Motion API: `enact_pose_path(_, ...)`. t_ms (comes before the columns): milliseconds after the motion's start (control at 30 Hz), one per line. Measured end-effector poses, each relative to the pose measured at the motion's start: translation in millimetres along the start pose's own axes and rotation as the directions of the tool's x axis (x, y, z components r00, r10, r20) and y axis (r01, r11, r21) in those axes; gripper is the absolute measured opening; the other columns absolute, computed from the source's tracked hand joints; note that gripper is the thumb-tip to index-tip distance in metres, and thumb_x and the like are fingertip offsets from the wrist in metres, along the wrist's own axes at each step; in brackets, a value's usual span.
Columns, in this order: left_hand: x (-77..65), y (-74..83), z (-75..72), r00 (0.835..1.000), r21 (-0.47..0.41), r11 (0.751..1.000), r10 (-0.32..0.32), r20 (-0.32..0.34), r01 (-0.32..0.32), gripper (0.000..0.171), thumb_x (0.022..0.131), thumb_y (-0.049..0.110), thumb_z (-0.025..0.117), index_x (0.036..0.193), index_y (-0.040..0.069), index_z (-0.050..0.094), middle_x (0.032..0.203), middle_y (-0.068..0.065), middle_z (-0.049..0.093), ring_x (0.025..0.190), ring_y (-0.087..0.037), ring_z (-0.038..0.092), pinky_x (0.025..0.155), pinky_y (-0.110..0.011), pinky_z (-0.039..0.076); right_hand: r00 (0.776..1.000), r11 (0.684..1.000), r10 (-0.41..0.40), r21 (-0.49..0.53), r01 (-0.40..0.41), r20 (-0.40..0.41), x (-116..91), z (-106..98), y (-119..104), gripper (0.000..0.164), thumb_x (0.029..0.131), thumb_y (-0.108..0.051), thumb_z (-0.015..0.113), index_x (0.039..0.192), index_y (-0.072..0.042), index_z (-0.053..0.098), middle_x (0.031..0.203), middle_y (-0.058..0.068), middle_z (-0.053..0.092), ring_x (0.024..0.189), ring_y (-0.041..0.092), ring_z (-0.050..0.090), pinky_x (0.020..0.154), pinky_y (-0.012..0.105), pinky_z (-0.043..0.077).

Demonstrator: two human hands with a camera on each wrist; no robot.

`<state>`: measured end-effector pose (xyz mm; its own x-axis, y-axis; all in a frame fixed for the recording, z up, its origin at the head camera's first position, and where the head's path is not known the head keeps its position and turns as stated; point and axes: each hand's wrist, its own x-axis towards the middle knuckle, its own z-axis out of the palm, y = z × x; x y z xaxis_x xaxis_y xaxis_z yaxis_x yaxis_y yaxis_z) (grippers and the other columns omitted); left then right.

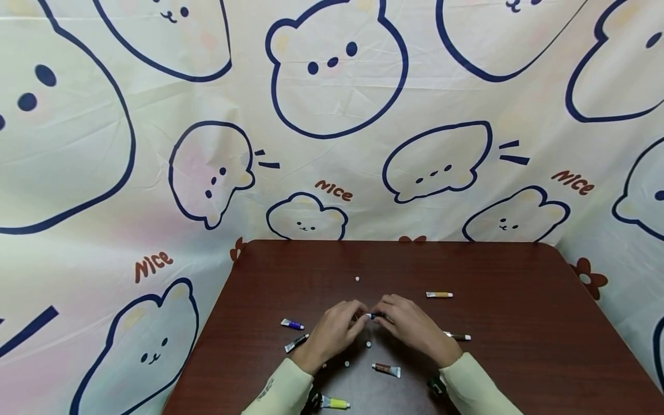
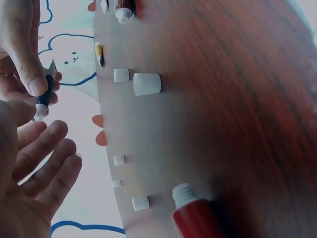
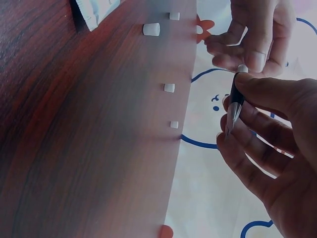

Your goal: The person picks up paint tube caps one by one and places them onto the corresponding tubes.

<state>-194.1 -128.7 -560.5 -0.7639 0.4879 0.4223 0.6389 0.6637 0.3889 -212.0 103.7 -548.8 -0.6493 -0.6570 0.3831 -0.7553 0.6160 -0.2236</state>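
In front of me, both hands meet above the table. My right hand [image 1: 415,325] holds a small dark blue paint tube [image 3: 237,96] between thumb and fingers, its crimped silver end pointing away from the left hand. At the tube's other end is a white cap [image 3: 242,68], pinched between the thumb and a finger of my left hand [image 1: 334,328]. The left hand's other fingers [image 2: 49,153] are spread loosely. Below the hands lies a reddish-brown paint tube [image 1: 386,369]; a purple tube [image 1: 292,324] and a black tube [image 1: 297,343] lie left of my left hand.
Several loose white caps, among them a far cap [image 1: 357,279] and a near cap [image 1: 368,344], are scattered about the brown table [image 1: 519,288]. An ochre tube [image 1: 439,294] and a dark brown tube [image 1: 459,336] lie right; a yellow-green tube [image 1: 334,403] lies near the front.
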Motion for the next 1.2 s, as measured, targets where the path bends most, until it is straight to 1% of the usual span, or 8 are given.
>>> enact_pose_path(167, -0.2, 0.8, 0.3, 1.000, 0.038, 0.999, 0.003, 0.001, -0.003, 0.010, 0.110, 0.026, 0.069, 0.112, 0.019, 0.075, 0.100, 0.007, 0.079, 0.087, -0.006, 0.066, 0.074, -0.024, 0.057, 1.000, 1.000, -0.012, -0.006, 0.012, -0.004, 0.0, -0.6, -0.1, 0.011, 0.097, -0.017, 0.084, 0.108, -0.015, 0.080, 0.100, -0.004, 0.070, 0.084, 0.006, 0.063, 0.072, 0.025, 0.057)
enact_pose_path(333, 0.3, 2.0, -1.6, 0.999, 0.056, 0.998, 0.043, -0.004, -0.043, 0.008, 0.108, 0.024, 0.072, 0.113, 0.019, 0.075, 0.101, 0.008, 0.079, 0.088, -0.007, 0.067, 0.076, -0.025, 0.058, 1.000, 1.000, -0.011, -0.009, 0.011, 0.010, -0.7, -2.3, -0.4, 0.011, 0.098, -0.016, 0.084, 0.109, -0.015, 0.080, 0.100, -0.004, 0.070, 0.085, 0.005, 0.062, 0.072, 0.025, 0.057)
enact_pose_path(633, 1.2, 3.1, -4.2, 0.994, 0.049, 0.993, 0.105, -0.011, -0.104, 0.006, 0.105, 0.018, 0.075, 0.111, 0.017, 0.075, 0.102, 0.007, 0.079, 0.090, -0.008, 0.068, 0.078, -0.026, 0.058, 0.999, 1.000, -0.005, 0.006, 0.005, 0.047, -2.4, -2.2, 0.0, 0.011, 0.101, -0.016, 0.080, 0.111, -0.014, 0.079, 0.101, -0.003, 0.070, 0.085, 0.005, 0.061, 0.072, 0.024, 0.056)
enact_pose_path(767, 1.7, 2.3, -3.8, 0.992, 0.039, 0.992, 0.124, -0.029, -0.123, 0.007, 0.104, 0.016, 0.077, 0.111, 0.016, 0.076, 0.102, 0.007, 0.080, 0.089, -0.010, 0.069, 0.078, -0.026, 0.058, 0.998, 1.000, 0.001, 0.029, -0.003, 0.067, -3.1, -2.2, 0.4, 0.010, 0.103, -0.016, 0.078, 0.113, -0.013, 0.078, 0.102, -0.003, 0.069, 0.086, 0.005, 0.061, 0.072, 0.024, 0.057)
enact_pose_path(867, 2.1, 1.9, -3.8, 0.989, 0.038, 0.989, 0.142, -0.041, -0.140, 0.008, 0.102, 0.015, 0.078, 0.110, 0.016, 0.076, 0.102, 0.006, 0.080, 0.089, -0.010, 0.070, 0.078, -0.026, 0.058, 0.996, 0.998, 0.013, 0.055, -0.018, 0.083, -3.5, -2.8, 0.7, 0.011, 0.104, -0.016, 0.076, 0.114, -0.014, 0.078, 0.104, -0.003, 0.070, 0.088, 0.005, 0.062, 0.074, 0.024, 0.057)
enact_pose_path(1033, 2.1, 1.1, -4.0, 0.978, 0.064, 0.978, 0.201, -0.057, -0.197, 0.010, 0.100, 0.014, 0.081, 0.109, 0.014, 0.077, 0.101, 0.006, 0.080, 0.090, -0.009, 0.069, 0.079, -0.023, 0.057, 0.992, 0.994, 0.032, 0.097, -0.044, 0.123, -4.2, -3.8, 1.4, 0.010, 0.107, -0.018, 0.071, 0.116, -0.014, 0.076, 0.107, -0.003, 0.070, 0.091, 0.005, 0.062, 0.076, 0.026, 0.058)
enact_pose_path(1133, 2.2, 0.8, -4.1, 0.972, 0.086, 0.971, 0.229, -0.053, -0.224, 0.010, 0.100, 0.014, 0.081, 0.109, 0.015, 0.077, 0.100, 0.007, 0.079, 0.089, -0.007, 0.068, 0.078, -0.022, 0.056, 0.990, 0.992, 0.029, 0.114, -0.045, 0.136, -4.8, -3.5, 2.8, 0.009, 0.108, -0.018, 0.070, 0.115, -0.014, 0.075, 0.107, -0.003, 0.070, 0.092, 0.005, 0.062, 0.077, 0.026, 0.058)
enact_pose_path(1200, 2.7, 0.7, -3.8, 0.971, 0.095, 0.969, 0.235, -0.047, -0.230, 0.009, 0.101, 0.014, 0.080, 0.109, 0.015, 0.076, 0.100, 0.007, 0.079, 0.088, -0.007, 0.068, 0.077, -0.021, 0.056, 0.991, 0.992, 0.021, 0.120, -0.037, 0.133, -5.1, -3.2, 4.1, 0.009, 0.108, -0.018, 0.070, 0.115, -0.014, 0.075, 0.107, -0.003, 0.070, 0.092, 0.005, 0.062, 0.077, 0.026, 0.058)
